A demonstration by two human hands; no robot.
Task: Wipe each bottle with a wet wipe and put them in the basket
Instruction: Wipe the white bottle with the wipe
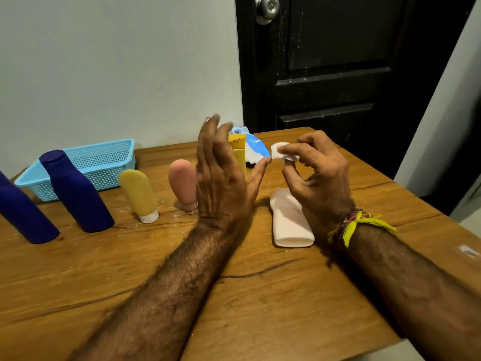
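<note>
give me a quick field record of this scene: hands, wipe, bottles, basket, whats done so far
left hand: left hand raised over the table, fingers spread, holds nothing
right hand: right hand pinches a white wet wipe
wipe pack: blue and white pack behind the hands
standing bottles: two dark blue bottles, yellow tube, pink tube, yellow bottle partly hidden by the left hand
lying bottle: white bottle flat under the right hand
basket: light blue basket, no bottle visible inside
surface: wooden table

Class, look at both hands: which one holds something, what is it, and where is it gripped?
The right hand pinches a small white wet wipe at its lower edge, between thumb and fingertips. The left hand holds nothing.
</note>
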